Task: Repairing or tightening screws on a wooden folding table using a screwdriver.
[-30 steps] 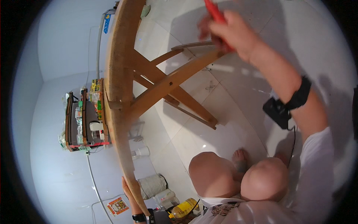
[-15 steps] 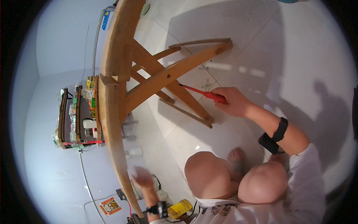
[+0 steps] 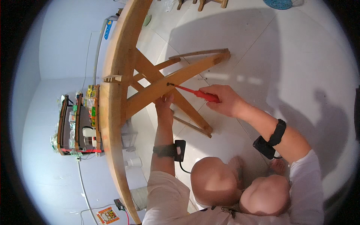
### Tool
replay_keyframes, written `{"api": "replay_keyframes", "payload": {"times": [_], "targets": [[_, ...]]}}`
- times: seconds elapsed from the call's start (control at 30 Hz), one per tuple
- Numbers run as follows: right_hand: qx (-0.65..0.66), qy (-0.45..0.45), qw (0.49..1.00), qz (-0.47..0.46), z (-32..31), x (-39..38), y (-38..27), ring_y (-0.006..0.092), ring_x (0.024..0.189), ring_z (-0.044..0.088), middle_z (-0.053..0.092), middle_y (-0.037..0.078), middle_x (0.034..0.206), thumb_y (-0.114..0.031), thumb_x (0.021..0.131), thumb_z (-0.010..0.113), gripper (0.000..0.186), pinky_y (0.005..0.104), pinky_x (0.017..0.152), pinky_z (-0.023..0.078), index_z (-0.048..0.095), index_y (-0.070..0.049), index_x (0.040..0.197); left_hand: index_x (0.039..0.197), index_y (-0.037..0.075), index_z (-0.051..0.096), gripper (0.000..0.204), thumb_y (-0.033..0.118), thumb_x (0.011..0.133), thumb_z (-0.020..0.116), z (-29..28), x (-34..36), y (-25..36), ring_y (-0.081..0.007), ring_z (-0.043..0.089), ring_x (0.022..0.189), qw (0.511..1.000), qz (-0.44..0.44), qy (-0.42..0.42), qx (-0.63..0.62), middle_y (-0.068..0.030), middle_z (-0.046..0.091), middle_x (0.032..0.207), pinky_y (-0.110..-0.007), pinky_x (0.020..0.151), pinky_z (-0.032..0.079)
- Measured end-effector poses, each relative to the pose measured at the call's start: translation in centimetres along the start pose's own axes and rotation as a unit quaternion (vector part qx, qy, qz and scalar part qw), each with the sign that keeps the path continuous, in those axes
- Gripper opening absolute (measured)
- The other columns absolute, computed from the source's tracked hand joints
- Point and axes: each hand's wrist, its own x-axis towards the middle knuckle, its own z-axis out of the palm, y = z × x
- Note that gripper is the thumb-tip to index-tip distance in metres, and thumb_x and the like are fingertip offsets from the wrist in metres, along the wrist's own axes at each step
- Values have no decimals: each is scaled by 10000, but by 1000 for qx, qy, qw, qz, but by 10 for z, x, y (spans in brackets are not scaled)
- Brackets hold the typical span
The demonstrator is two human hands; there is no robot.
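A wooden table [image 3: 117, 108] with crossed legs stands tipped on its side, its top edge running up the left. My right hand [image 3: 222, 100] is closed around the handle of a red screwdriver [image 3: 191, 91]. The dark tip of its shaft meets a dark screw hole or fastener [image 3: 170, 84] where the legs cross. Just below that crossing, my left hand [image 3: 164, 108] reaches up to the table leg [image 3: 144, 99]. Its thumb shows beside the wood and the other fingers are partly hidden behind it; the hand looks curled against the leg.
Shelves with packages and bottles [image 3: 78, 123] stand beyond the tabletop at the left. Small wooden stool legs [image 3: 202, 4] and a blue round thing [image 3: 278, 3] are at the top. A white cup [image 3: 135, 162] lies near the tabletop. My knees [image 3: 215, 180] are close below.
My left hand has come up from beside the lower tabletop to the leg crossing. The screwdriver tip has moved left, from just off the leg onto the dark spot at the crossing.
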Motion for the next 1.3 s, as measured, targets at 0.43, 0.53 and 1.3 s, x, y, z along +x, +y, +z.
{"api": "replay_keyframes", "payload": {"times": [0.43, 0.53, 1.3], "targets": [[131, -9, 988, 79, 12, 6, -8, 233, 620, 549, 577, 166, 732, -82, 676, 556, 341, 311, 580, 430, 552, 7, 1005, 1090, 11, 434, 448, -77, 676, 581, 4, 22, -8, -188, 493, 972, 993, 70, 28, -95, -86, 504, 1071, -283, 841, 401], [226, -51, 962, 147, 13, 7, -14, 80, 492, 422, 512, 40, 673, -34, 740, 538, 352, 206, 428, 330, 511, 11, 1089, 1081, -1, 434, 436, -92, 679, 574, 3, 22, -10, -189, 501, 966, 990, 92, 20, -108, -96, 506, 1070, -272, 838, 409], [-428, -138, 892, -42, -4, 25, -73, 293, 662, 583, 574, 145, 756, -67, 723, 509, 359, 359, 568, 475, 461, 66, 1053, 1106, 28, 399, 475, -65, 671, 564, 3, 19, -8, -186, 466, 1016, 988, 121, -14, -95, -86, 478, 1089, -291, 892, 372]]}}
